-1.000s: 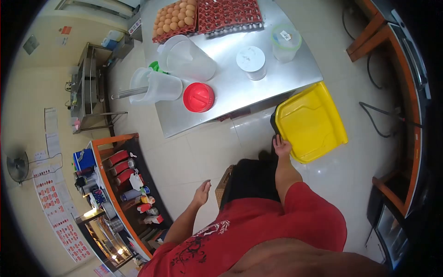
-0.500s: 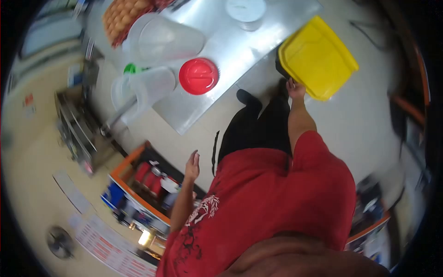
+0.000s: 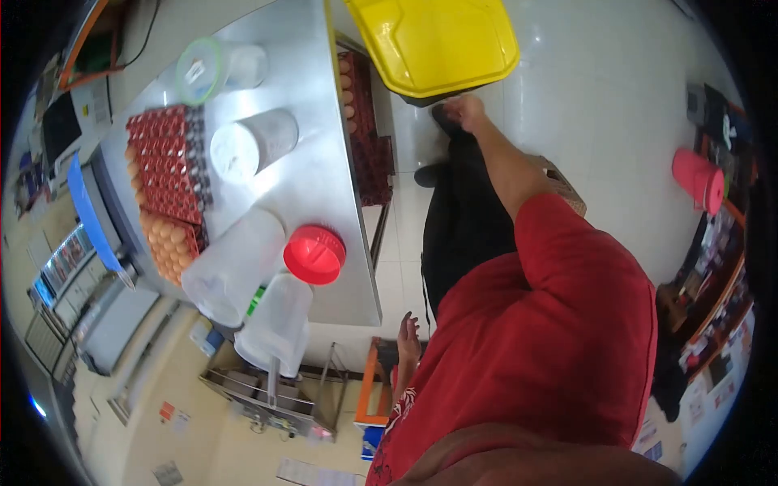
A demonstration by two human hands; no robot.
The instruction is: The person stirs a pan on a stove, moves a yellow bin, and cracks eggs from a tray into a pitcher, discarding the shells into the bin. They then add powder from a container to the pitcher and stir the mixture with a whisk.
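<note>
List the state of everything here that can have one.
yellow bin lid: raised or shut, cannot tell.
right hand: on the lid's edge, grip unclear.
left hand: open, empty.
red-lidded jar: closed.
white-lidded tub: closed, upright.
large clear jug: uncovered, looks empty.
egg tray: holds eggs.

Steel table (image 3: pixel 324 182) bears egg trays (image 3: pixel 166 162), plastic jugs (image 3: pixel 231 271), red lid (image 3: pixel 314 253).

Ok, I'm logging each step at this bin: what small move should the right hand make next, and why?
Probably tip the yellow lid up by its near edge. The right hand is at that edge, the lid covers the dark bin beside the steel table, and the left hand hangs open and empty.
</note>
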